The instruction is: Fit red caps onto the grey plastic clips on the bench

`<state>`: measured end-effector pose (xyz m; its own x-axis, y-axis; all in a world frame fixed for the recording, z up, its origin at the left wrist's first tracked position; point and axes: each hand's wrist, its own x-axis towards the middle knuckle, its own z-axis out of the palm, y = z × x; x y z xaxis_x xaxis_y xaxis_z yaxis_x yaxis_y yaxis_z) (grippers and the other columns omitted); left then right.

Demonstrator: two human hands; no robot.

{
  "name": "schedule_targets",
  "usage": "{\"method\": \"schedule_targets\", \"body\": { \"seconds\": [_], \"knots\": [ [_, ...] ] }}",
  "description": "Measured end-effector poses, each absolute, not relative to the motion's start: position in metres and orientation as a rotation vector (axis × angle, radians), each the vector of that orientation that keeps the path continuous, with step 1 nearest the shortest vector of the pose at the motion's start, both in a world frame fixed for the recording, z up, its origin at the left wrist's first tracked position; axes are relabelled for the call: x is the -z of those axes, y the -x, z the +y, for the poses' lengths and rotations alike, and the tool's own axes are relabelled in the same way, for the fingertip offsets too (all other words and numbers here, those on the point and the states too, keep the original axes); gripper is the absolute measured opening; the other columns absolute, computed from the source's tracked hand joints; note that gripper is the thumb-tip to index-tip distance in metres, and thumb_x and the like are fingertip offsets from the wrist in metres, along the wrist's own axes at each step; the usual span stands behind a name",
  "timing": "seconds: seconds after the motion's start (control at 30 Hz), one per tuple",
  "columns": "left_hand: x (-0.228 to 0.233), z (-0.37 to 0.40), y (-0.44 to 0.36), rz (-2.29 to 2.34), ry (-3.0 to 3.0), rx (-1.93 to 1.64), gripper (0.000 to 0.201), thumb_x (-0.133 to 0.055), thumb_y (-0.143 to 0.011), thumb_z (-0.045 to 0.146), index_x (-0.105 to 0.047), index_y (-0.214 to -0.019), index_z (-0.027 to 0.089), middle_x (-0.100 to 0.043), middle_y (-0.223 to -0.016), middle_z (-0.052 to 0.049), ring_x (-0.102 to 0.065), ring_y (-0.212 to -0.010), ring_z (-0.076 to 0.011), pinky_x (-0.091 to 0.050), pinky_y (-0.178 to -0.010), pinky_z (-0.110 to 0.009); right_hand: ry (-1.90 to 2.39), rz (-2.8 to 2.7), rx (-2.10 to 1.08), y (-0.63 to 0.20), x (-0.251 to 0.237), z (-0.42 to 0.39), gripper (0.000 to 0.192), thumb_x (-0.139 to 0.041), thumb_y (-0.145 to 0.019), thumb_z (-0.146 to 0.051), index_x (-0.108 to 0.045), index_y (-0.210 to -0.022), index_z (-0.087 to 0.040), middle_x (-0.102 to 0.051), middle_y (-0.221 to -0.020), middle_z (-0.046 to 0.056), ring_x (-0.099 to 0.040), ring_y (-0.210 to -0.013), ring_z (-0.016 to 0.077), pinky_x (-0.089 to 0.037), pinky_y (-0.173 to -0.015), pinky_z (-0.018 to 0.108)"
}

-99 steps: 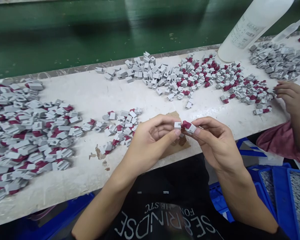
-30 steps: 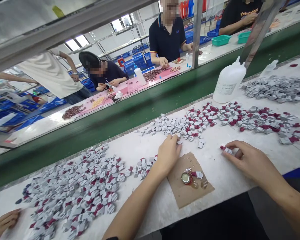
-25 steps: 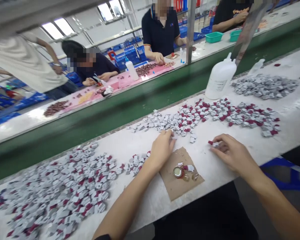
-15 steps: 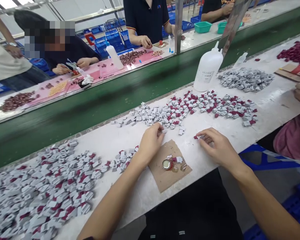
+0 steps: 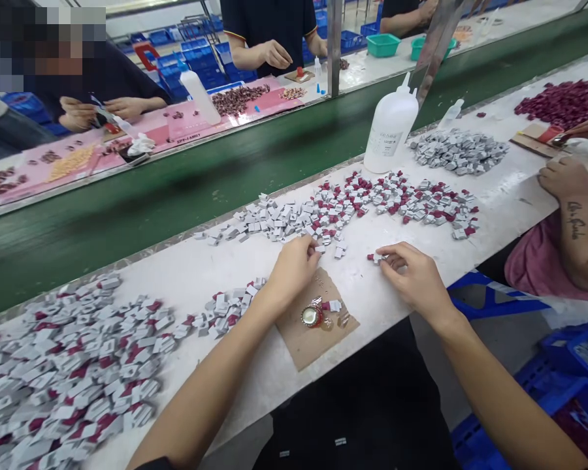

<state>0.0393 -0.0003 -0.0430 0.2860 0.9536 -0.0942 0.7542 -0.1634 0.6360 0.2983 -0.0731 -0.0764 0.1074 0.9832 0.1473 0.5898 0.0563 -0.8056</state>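
My left hand (image 5: pixel 294 264) rests on the white table (image 5: pixel 186 274), its fingers bunched on a small grey piece (image 5: pixel 319 249) at the near edge of a long pile of grey and maroon pieces (image 5: pixel 333 205). My right hand (image 5: pixel 414 277) lies flat-wristed to the right, its fingertips pinching a grey-and-maroon piece (image 5: pixel 374 258) against the table. Between my hands lies a brown cardboard square (image 5: pixel 306 343) with a metal bottle cap (image 5: pixel 311 316) and one grey-and-maroon piece (image 5: pixel 334 305) on it.
A big heap of finished pieces (image 5: pixel 68 365) fills the left, with a smaller cluster (image 5: pixel 225 305) beside it. A white bottle (image 5: pixel 389 127) and a grey-only pile (image 5: pixel 455 150) stand behind. A co-worker's tattooed arm (image 5: pixel 571 209) is at right; a green belt (image 5: pixel 176 189) runs beyond; blue crates (image 5: pixel 568 365) sit below.
The view tipped down and shifted right. Both hands left the joined part they held before my chest and went out to the table, left to the pile, right to a loose piece.
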Motion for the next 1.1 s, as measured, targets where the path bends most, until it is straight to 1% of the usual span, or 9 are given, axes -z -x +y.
{"method": "schedule_targets", "body": {
  "seconds": [0.1,0.2,0.3,0.4,0.6,0.73,0.83,0.93,1.1],
  "knots": [
    [0.040,-0.001,-0.039,1.481,-1.976,-0.414,0.015,-0.065,-0.102,0.014,-0.075,-0.111,0.021,-0.081,-0.096,-0.005,-0.076,-0.087,-0.0240,-0.060,-0.082,-0.036,1.648,-1.618,-0.630,-0.300,0.075,-0.074,0.021,-0.065,-0.097,-0.032,-0.081,-0.108,-0.022,-0.079,-0.099,0.010,-0.075,-0.084,0.0265,-0.064,-0.081,0.042],
    [0.036,0.002,-0.032,1.526,-1.985,-0.411,0.024,-0.061,-0.102,0.009,-0.075,-0.118,0.022,-0.083,-0.101,-0.005,-0.077,-0.091,-0.0233,-0.060,-0.084,-0.035,1.650,-1.623,-0.626,-0.300,0.077,-0.074,0.021,-0.066,-0.096,-0.033,-0.080,-0.107,-0.022,-0.079,-0.097,0.009,-0.074,-0.083,0.0262,-0.062,-0.080,0.041],
    [0.033,0.007,-0.019,1.700,-1.994,-0.443,0.029,-0.060,-0.098,0.005,-0.072,-0.119,0.020,-0.080,-0.114,-0.012,-0.076,-0.104,-0.0290,-0.060,-0.094,-0.042,1.644,-1.600,-0.628,-0.299,0.081,-0.074,0.021,-0.065,-0.096,-0.032,-0.079,-0.109,-0.023,-0.079,-0.098,0.009,-0.073,-0.083,0.0257,-0.061,-0.079,0.040],
    [0.033,0.011,-0.010,1.792,-1.996,-0.433,0.029,-0.067,-0.096,0.009,-0.073,-0.123,0.020,-0.076,-0.119,-0.015,-0.073,-0.109,-0.0336,-0.058,-0.097,-0.047,1.650,-1.585,-0.603,-0.296,0.084,-0.073,0.021,-0.064,-0.096,-0.033,-0.078,-0.108,-0.023,-0.075,-0.093,0.007,-0.070,-0.079,0.0248,-0.059,-0.077,0.040],
    [0.038,0.014,-0.018,1.794,-1.963,-0.441,0.008,-0.068,-0.102,0.016,-0.071,-0.106,0.022,-0.072,-0.116,-0.013,-0.073,-0.107,-0.0326,-0.058,-0.100,-0.045,1.645,-1.564,-0.579,-0.293,0.088,-0.073,0.022,-0.064,-0.098,-0.038,-0.078,-0.108,-0.024,-0.074,-0.092,0.007,-0.069,-0.077,0.0249,-0.058,-0.076,0.040],
    [0.032,0.007,-0.018,1.759,-1.920,-0.517,0.007,-0.066,-0.102,0.015,-0.067,-0.102,0.022,-0.074,-0.118,-0.013,-0.075,-0.108,-0.0303,-0.060,-0.103,-0.046,1.652,-1.548,-0.585,-0.295,0.092,-0.078,0.019,-0.066,-0.096,-0.041,-0.076,-0.102,-0.026,-0.076,-0.089,0.006,-0.071,-0.077,0.0255,-0.059,-0.074,0.039],
    [0.025,-0.008,-0.010,1.671,-1.855,-0.560,0.004,-0.062,-0.107,0.020,-0.064,-0.109,0.023,-0.080,-0.111,-0.009,-0.080,-0.099,-0.0249,-0.065,-0.093,-0.040,1.636,-1.574,-0.581,-0.299,0.093,-0.084,0.019,-0.066,-0.099,-0.043,-0.077,-0.101,-0.027,-0.077,-0.092,0.007,-0.073,-0.080,0.0267,-0.060,-0.076,0.041],
    [0.018,-0.030,0.004,1.564,-1.646,-0.698,0.006,-0.059,-0.109,0.027,-0.061,-0.113,0.023,-0.080,-0.100,-0.006,-0.083,-0.093,-0.0227,-0.067,-0.083,-0.034,1.575,-1.610,-0.620,-0.300,0.089,-0.092,0.021,-0.067,-0.104,-0.042,-0.082,-0.111,-0.028,-0.079,-0.100,0.008,-0.075,-0.085,0.0273,-0.063,-0.078,0.041],
    [0.011,-0.065,0.031,1.732,-1.652,-0.992,0.016,-0.067,-0.100,0.027,-0.077,-0.112,0.022,-0.076,-0.112,-0.008,-0.075,-0.090,-0.0193,-0.063,-0.080,-0.033,1.430,-1.589,-0.773,-0.280,0.068,-0.108,0.017,-0.073,-0.107,-0.042,-0.086,-0.114,-0.032,-0.081,-0.108,0.008,-0.077,-0.088,0.0266,-0.066,-0.078,0.038]
  ]
}}
